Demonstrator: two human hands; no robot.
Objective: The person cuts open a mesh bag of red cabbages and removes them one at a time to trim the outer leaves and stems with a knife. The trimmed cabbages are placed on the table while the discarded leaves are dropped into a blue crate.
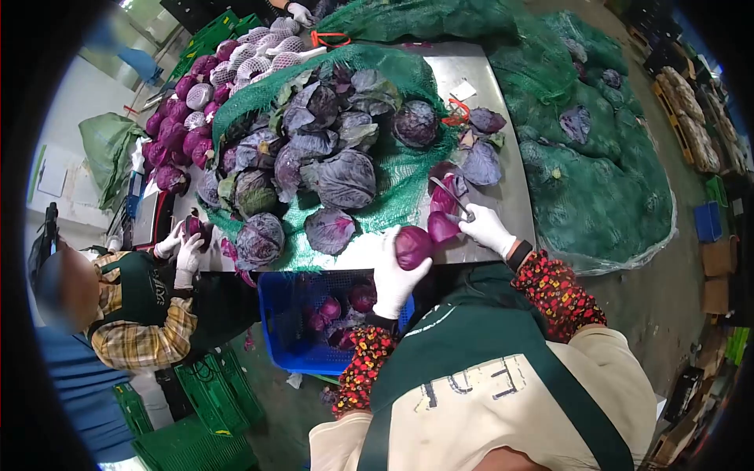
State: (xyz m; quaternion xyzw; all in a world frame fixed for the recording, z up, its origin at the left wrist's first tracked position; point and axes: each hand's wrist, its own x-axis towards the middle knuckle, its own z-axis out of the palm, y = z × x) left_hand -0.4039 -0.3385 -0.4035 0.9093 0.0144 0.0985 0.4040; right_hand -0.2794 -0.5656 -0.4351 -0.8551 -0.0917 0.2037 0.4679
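Note:
My left hand (395, 284), in a white glove, is wrapped round a peeled red cabbage (414, 246) at the front edge of the metal table (512, 169). In my gloved right hand (488, 231) is a knife (449, 194), its narrow blade pointing away to the upper left. A loose purple cabbage leaf (443, 227) lies between the cabbage and my right fingers. Beyond the blade, more trimmed leaves (481, 163) rest on the metal. Ahead of my left hand, unpeeled red cabbages (346, 180) are heaped on a green mesh sack (404, 192).
A blue crate (302, 363) holding cabbages and leaves stands below the table edge. At left, a co-worker (141, 306) in white gloves holds a cabbage. Purple cabbages (169, 145), some in white foam nets, are piled back left. Full green mesh sacks (593, 188) stand at right.

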